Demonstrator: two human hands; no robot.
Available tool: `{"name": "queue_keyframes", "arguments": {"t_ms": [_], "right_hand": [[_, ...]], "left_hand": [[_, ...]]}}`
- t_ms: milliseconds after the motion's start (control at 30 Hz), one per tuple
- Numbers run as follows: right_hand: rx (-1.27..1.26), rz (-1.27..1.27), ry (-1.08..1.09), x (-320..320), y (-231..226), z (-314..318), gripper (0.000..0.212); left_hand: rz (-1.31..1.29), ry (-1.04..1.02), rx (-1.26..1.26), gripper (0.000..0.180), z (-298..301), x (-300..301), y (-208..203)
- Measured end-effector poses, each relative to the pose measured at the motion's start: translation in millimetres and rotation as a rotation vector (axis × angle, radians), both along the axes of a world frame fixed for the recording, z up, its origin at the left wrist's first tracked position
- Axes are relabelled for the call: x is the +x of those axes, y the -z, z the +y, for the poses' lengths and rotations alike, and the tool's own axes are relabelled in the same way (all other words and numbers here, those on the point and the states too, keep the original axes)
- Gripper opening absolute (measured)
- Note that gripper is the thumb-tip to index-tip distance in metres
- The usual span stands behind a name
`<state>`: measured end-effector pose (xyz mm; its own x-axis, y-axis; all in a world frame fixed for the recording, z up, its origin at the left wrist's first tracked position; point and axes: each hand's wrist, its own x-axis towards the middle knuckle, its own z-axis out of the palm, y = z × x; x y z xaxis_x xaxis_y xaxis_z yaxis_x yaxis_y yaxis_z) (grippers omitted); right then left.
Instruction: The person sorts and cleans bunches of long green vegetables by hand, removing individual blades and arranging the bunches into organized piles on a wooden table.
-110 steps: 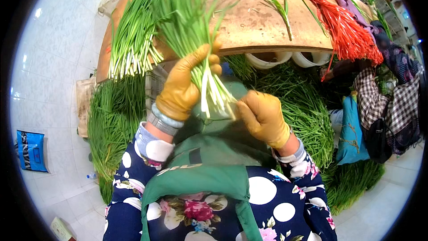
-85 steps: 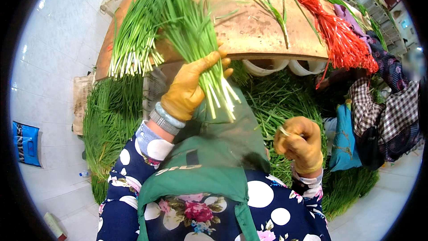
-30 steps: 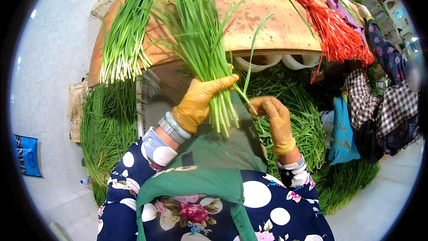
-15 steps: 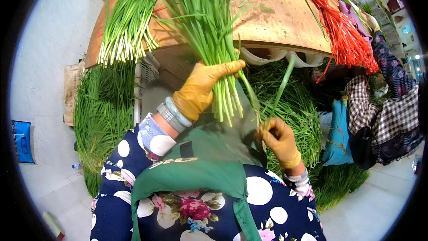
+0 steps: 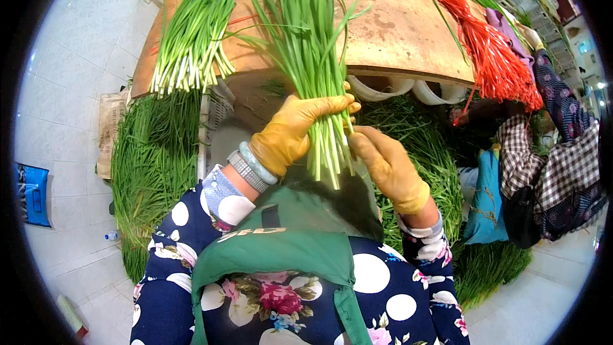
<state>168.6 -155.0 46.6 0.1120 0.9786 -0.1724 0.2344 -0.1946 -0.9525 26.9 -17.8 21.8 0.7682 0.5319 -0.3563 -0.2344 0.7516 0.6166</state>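
Note:
My left hand (image 5: 290, 131), in a yellow rubber glove, is closed round a bunch of garlic chives (image 5: 303, 45). The green leaves spread over the table edge, and the pale cut ends point down toward me. My right hand (image 5: 393, 169), gloved the same way, is at the bunch's right side just below the left fingers. Its thumb and forefinger are pinched on a stalk at the edge of the bunch; the other fingertips are partly hidden. On the table's left lies a pile of garlic chives (image 5: 195, 45), pale ends toward me.
The wooden table (image 5: 389, 32) bears a bundle of red ties (image 5: 488, 48) at its right. White buckets (image 5: 440, 92) stand below. Heaps of chives lie on the left (image 5: 153, 166) and right (image 5: 428, 179). Another person's checked clothing (image 5: 562, 172) and a blue bag (image 5: 485, 198) are at far right.
My right hand has come up and left from beside the bunch to its edge. The loose leaf it held away from the bunch no longer shows. My left hand keeps its grip.

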Motion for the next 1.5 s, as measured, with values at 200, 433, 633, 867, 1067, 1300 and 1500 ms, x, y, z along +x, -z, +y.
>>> {"name": "queue_keyframes", "arguments": {"t_ms": [200,433,633,867,1067,1300,1500], "right_hand": [[-0.056,0.298,-0.071,-29,18,12,0.038],[-0.179,0.281,-0.397,-28,20,-17,0.039],[-0.167,0.171,-0.474,-28,14,-34,0.043],[-0.105,0.457,-0.053,-5,4,-28,0.074],[-0.234,0.398,0.017,-35,-7,9,0.051],[0.269,0.92,0.118,-14,-51,40,0.061],[0.597,0.408,0.247,-5,-137,98,0.045]], "left_hand": [[-0.084,0.059,0.046,0.048,-4,-15,-1],[-0.193,0.335,-0.04,0.071,-18,-52,7],[-0.221,0.337,-0.177,0.066,-53,-57,18],[-0.121,0.337,0.033,0.062,-49,-60,16],[-0.07,0.398,0.265,0.046,-54,-54,15],[-0.057,0.7,0.394,0.042,-39,-35,-27],[-0.083,0.512,0.819,0.048,34,11,-105]]}}
